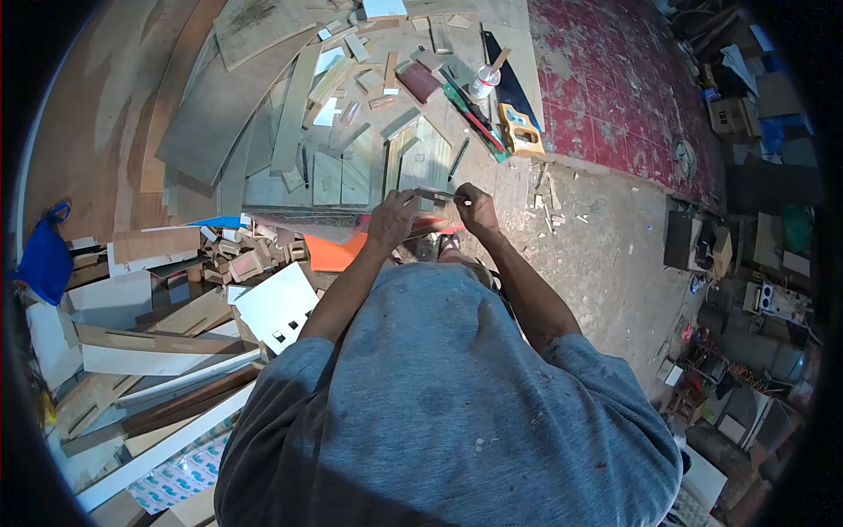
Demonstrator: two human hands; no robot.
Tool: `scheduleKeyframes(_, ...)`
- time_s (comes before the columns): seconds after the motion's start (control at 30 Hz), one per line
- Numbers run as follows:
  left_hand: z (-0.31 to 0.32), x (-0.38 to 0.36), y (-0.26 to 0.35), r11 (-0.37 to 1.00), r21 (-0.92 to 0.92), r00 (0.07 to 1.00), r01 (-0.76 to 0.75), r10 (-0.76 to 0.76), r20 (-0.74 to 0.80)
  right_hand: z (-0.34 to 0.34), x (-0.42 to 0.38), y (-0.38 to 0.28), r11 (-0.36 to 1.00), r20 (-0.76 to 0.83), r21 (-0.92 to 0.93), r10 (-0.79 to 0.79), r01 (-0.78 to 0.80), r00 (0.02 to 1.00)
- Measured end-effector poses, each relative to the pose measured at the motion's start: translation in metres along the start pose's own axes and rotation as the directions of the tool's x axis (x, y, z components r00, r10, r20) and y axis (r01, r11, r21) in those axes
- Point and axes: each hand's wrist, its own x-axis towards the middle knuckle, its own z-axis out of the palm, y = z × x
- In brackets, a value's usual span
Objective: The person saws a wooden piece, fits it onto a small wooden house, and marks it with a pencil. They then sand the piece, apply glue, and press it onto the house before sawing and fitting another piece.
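Observation:
My left hand [392,221] is closed with bent fingers on one end of a short, thin strip [434,193], in front of my body at the table's near edge. My right hand [477,212] is pinched at the strip's other end, and a small pale tip shows at its fingers. I cannot tell what the strip is made of. Just beyond my hands, pale wooden boards [425,156] with pointed ends lie on the worktable [509,180]. A dark pen-like stick [458,159] rests beside them, and another thin dark stick [305,167] lies further left.
A handsaw with a yellow handle [522,130], a white can [484,83] and a dark red block [418,82] are on the table. Large boards [211,132] stack at left. Wood offcuts [246,263] and an orange sheet [337,253] lie below. Red, worn flooring [606,97] spreads at right.

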Motion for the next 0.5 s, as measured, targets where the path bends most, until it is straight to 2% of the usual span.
scheduleKeyframes(0.13, 0.0026, 0.0012, -0.0064, 0.998, 0.044, 0.997, -0.036, 0.033, 0.063, -0.0041, -0.0022, -0.0104, 1.0, -0.005, 0.019, -0.005, 0.005, 1.0)
scheduleKeyframes(0.5, 0.0052, 0.0, -0.0083, 0.998, 0.049, 0.997, -0.035, 0.032, 0.069, -0.0038, 0.0016, -0.0092, 0.997, 0.018, -0.075, -0.03, 0.032, 0.999)
